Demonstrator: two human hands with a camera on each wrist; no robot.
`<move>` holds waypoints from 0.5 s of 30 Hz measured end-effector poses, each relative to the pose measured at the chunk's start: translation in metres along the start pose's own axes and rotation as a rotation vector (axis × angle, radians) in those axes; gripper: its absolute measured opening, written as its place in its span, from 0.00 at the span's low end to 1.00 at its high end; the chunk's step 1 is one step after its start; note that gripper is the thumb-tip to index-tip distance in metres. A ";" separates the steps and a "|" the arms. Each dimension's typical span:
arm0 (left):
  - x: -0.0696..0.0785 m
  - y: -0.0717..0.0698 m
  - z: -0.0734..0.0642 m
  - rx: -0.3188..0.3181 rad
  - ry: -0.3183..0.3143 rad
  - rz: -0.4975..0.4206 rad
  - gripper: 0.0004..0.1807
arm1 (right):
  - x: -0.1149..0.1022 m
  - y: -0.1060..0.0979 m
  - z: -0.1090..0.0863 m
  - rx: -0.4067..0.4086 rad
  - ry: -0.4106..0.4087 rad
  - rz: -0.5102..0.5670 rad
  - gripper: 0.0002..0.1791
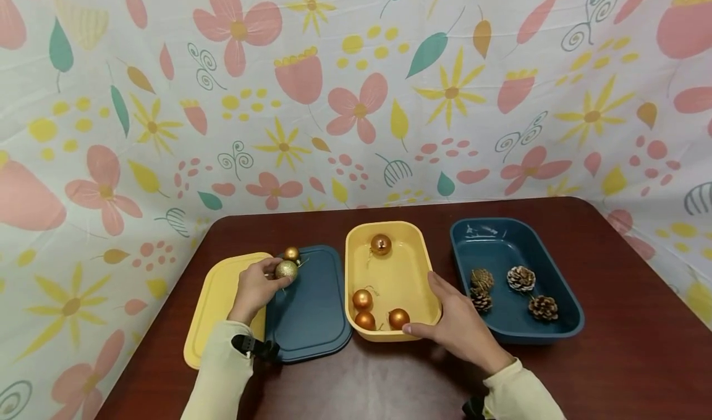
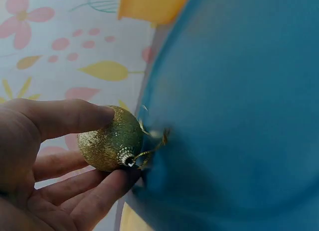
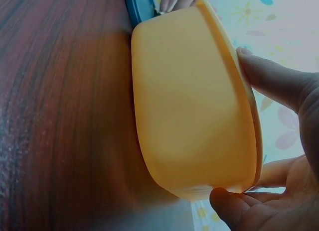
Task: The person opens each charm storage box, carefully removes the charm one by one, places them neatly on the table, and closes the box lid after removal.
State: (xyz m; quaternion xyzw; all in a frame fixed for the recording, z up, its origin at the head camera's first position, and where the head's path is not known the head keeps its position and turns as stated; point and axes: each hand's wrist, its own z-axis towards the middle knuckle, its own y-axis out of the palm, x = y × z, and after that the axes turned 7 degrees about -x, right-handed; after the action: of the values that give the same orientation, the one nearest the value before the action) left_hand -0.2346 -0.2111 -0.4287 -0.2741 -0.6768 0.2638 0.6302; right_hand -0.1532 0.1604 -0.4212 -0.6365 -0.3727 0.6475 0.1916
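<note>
My left hand pinches a glittery gold Christmas bauble between thumb and fingers, its gold string loop hanging loose. Both are over the blue lid. Just behind the held bauble, a smaller gold bauble shows near the lid's far left corner. My right hand holds the near right corner of the yellow container, thumb on the near rim and fingers along the right wall. Inside that container, one shiny copper bauble lies at the far end and several orange-gold baubles at the near end.
A dark blue container on the right holds several pine cones. On the left a yellow lid lies beside the blue one. Behind the brown table hangs a flower-printed cloth.
</note>
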 end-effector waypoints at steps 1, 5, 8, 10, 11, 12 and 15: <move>-0.001 0.001 0.000 0.013 0.007 0.034 0.28 | 0.000 0.000 0.000 -0.001 0.001 0.000 0.66; -0.002 0.003 0.002 0.064 0.039 0.166 0.29 | 0.000 0.001 0.001 0.000 0.000 -0.003 0.66; 0.002 0.004 0.001 0.083 0.061 0.260 0.29 | 0.000 0.001 0.000 0.003 -0.002 -0.005 0.66; 0.005 0.004 0.000 0.082 0.068 0.314 0.29 | 0.000 0.001 0.000 0.002 0.000 -0.002 0.66; 0.007 0.004 0.000 0.082 0.070 0.334 0.30 | 0.000 0.001 0.000 0.002 0.002 -0.001 0.66; 0.007 0.004 0.001 0.083 0.069 0.350 0.30 | 0.000 0.001 -0.001 0.000 0.004 0.001 0.66; 0.007 0.004 0.002 0.083 0.058 0.371 0.30 | -0.001 0.000 -0.001 -0.001 0.006 0.004 0.66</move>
State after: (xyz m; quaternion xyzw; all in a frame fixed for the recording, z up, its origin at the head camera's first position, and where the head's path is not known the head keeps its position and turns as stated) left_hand -0.2365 -0.2036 -0.4265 -0.3752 -0.5849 0.3952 0.6008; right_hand -0.1521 0.1597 -0.4206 -0.6392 -0.3712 0.6459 0.1909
